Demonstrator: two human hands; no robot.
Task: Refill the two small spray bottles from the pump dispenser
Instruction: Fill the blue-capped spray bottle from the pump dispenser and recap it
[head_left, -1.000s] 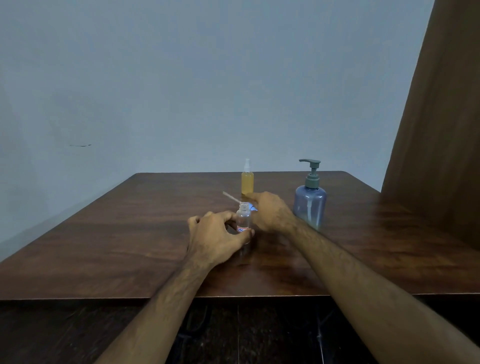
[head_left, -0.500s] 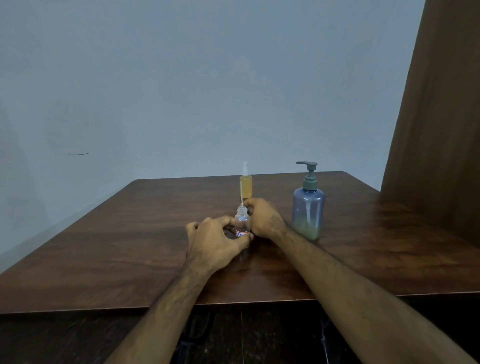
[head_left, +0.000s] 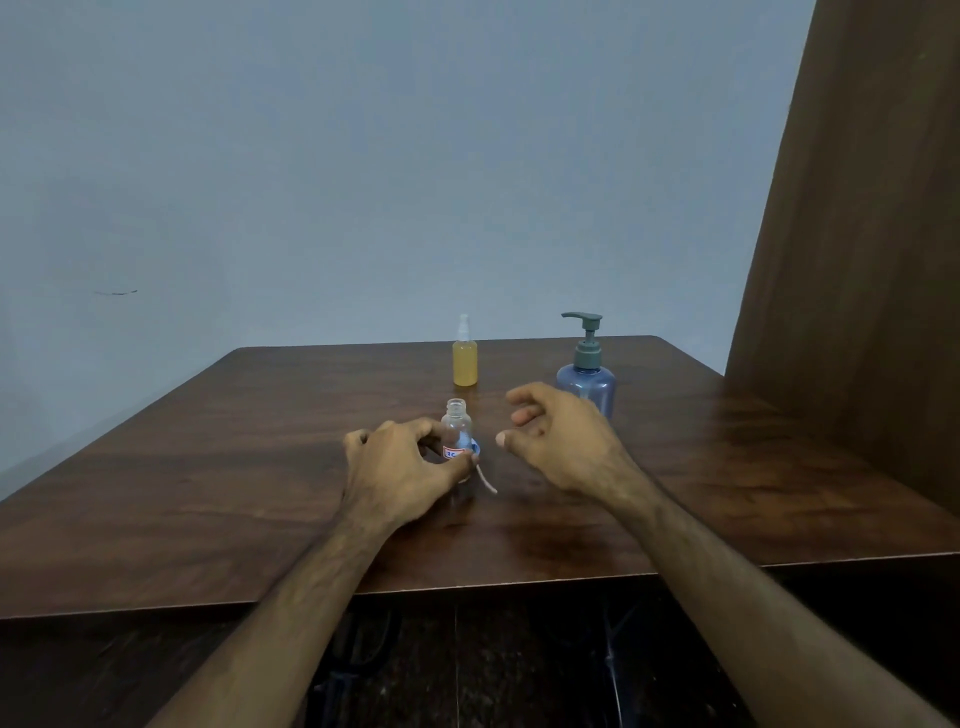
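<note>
Just left of the frame's centre, the left hand (head_left: 400, 467) is gripping a small clear bottle (head_left: 457, 434), which is standing upright and uncapped on the brown table (head_left: 208, 467). Its spray cap (head_left: 476, 451) (blue, with a pale tube trailing toward the lower edge) is lying on the table against the bottle's right side. Above, a yellow spray bottle (head_left: 465, 361) is standing capped. Right of centre, the right hand (head_left: 561, 441) is hovering, fingers loosely spread, holding nothing. Behind it the pump dispenser (head_left: 587, 371) is standing upright.

Clear bottle (head_left: 457, 426) uncapped, upright — yellow bottle (head_left: 465, 358), dispenser (head_left: 586, 374) behind.
</note>
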